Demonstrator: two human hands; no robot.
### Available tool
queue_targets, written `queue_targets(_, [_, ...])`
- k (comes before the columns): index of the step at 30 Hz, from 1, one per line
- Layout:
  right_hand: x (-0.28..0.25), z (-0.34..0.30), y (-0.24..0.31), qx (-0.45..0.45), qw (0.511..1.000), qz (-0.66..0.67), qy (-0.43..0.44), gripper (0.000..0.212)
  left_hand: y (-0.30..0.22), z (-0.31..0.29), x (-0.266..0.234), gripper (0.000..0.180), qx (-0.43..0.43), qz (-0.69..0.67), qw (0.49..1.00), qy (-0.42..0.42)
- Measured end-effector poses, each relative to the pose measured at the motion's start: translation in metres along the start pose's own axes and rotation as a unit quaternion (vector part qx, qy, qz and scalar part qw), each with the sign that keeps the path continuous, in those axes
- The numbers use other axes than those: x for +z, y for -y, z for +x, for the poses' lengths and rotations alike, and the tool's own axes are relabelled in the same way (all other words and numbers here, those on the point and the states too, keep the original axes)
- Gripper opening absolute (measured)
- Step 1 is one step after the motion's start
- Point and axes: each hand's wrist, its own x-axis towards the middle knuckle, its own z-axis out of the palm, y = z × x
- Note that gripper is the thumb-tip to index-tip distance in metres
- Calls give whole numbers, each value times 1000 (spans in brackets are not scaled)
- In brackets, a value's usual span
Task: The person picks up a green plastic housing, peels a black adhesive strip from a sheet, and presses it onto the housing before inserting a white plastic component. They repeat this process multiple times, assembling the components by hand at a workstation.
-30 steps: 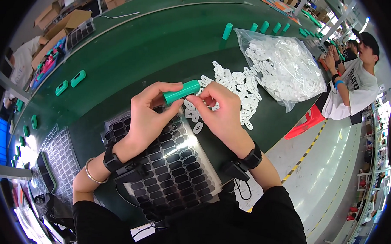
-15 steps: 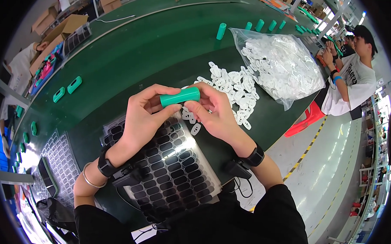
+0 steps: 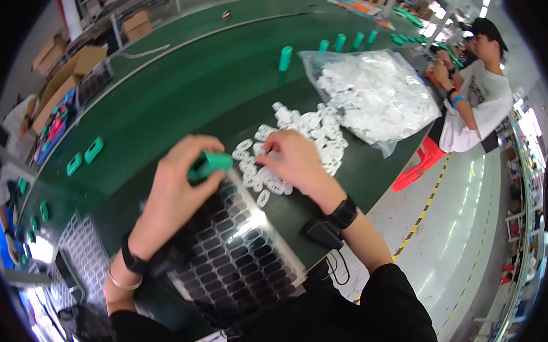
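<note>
Right hand [image 3: 294, 162] has left the green case [image 3: 219, 162] since the earlier frame and now stands over the white pieces [image 3: 329, 137]. Thumb and forefinger bend toward each other; whether a piece is pinched between them cannot be told. Left hand [image 3: 178, 181] pinches the case, blurred, between thumb and fingers, by the far edge of the dark sheet [image 3: 241, 245] and near the pieces. Step in hand, as judged: selecting a white piece while the case is held. Next move calls for a fingertip pinch on one piece alone and a steady left grip. Beyond the pieces lies a bag [image 3: 378, 93]; green tubes [image 3: 285, 58] stand farther off on the table [image 3: 192, 87]
</note>
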Motion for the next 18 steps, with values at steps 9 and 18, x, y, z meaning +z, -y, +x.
queue_targets(9, [26,-8,7,-9,998,59,-14,12,16,-23,34,26,-21,-68,984,164])
queue_targets(18, [-23,-16,27,-25,944,314,-94,9,39,-34,47,30,-40,-67,986,149])
